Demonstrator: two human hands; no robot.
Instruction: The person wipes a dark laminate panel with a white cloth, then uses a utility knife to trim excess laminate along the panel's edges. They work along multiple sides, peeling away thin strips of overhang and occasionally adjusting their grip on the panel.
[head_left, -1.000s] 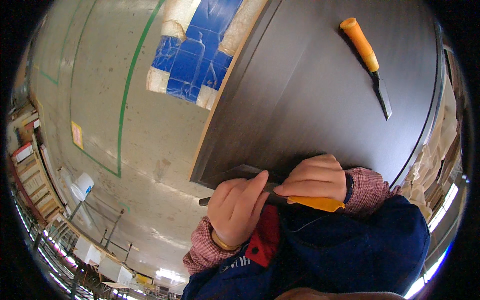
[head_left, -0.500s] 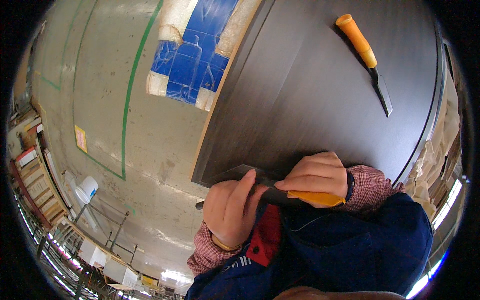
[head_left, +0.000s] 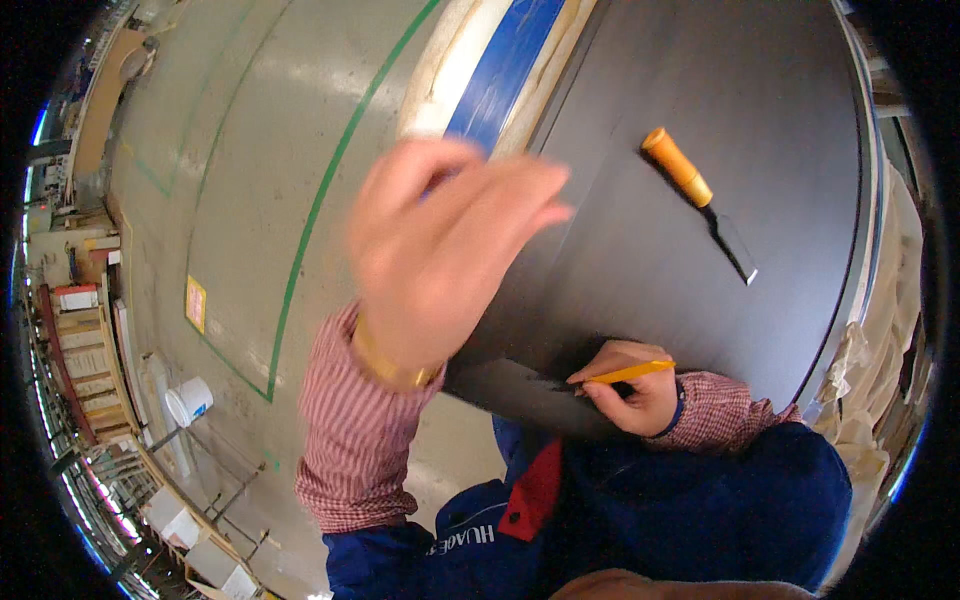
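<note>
My left hand (head_left: 440,250) is raised above the left edge of a dark wood-grain panel (head_left: 690,60). It is blurred by motion; its fingers look apart, with nothing visible in them. Low over the panel's near part, my right hand (head_left: 640,395) grips a slim yellow pen-like tool (head_left: 635,371), its dark tip by the surface. Just left of that tip, a faint angular patch (head_left: 510,380) shows on the panel; I cannot tell what it is. A chisel (head_left: 690,185) with an orange-yellow handle lies farther off, blade toward me.
Beyond my left hand stands a blue-and-white wrapped stack (head_left: 505,70) along the panel's edge. Green lines (head_left: 320,200) mark the grey floor. At left are a white bucket (head_left: 188,402) and wooden racks (head_left: 85,370). Crumpled wrapping (head_left: 865,400) lies past the panel's right edge.
My left hand has lifted off the panel's near edge and moved up and away from my right hand. My right hand still holds the yellow tool, now turned differently. The view has shifted.
</note>
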